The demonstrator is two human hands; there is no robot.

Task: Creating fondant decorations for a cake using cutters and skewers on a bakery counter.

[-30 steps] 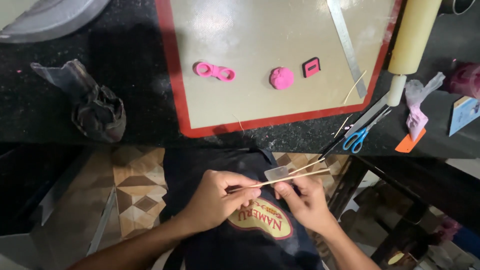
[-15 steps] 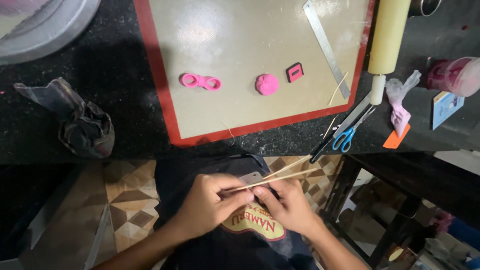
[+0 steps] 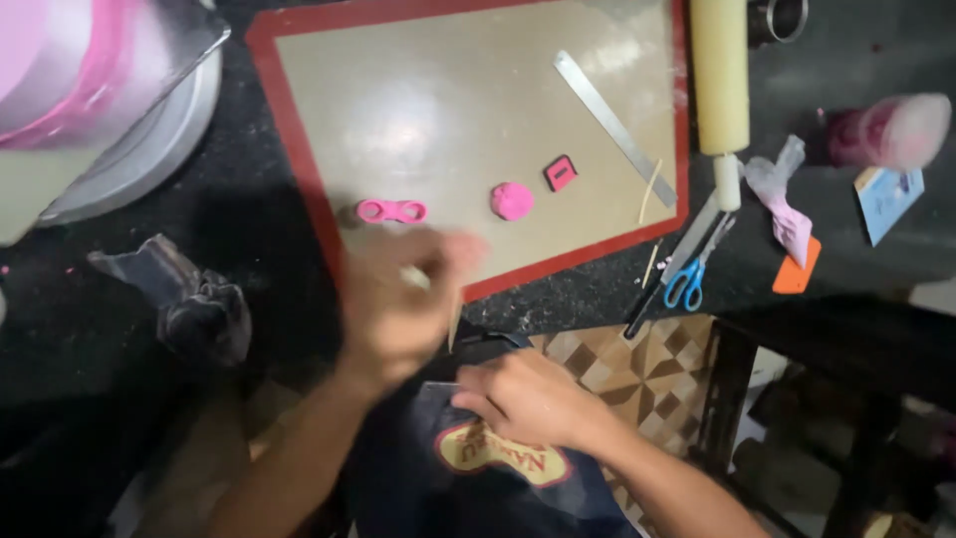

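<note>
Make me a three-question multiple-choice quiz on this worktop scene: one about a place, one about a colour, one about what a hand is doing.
1. Where does the rolling pin lie?
A. on the mat's right edge
B. on the floor
C. under the cloth

2. What colour are the scissors' handles?
A. red
B. blue
C. green

3. The left hand is
A. flat on the floor
B. raised at the mat's near edge, blurred
C. gripping the scissors

Answers: 1 A, it overlaps the red border; 2 B, blue loops show; 3 B, it smears beside the pink loop piece.
</note>
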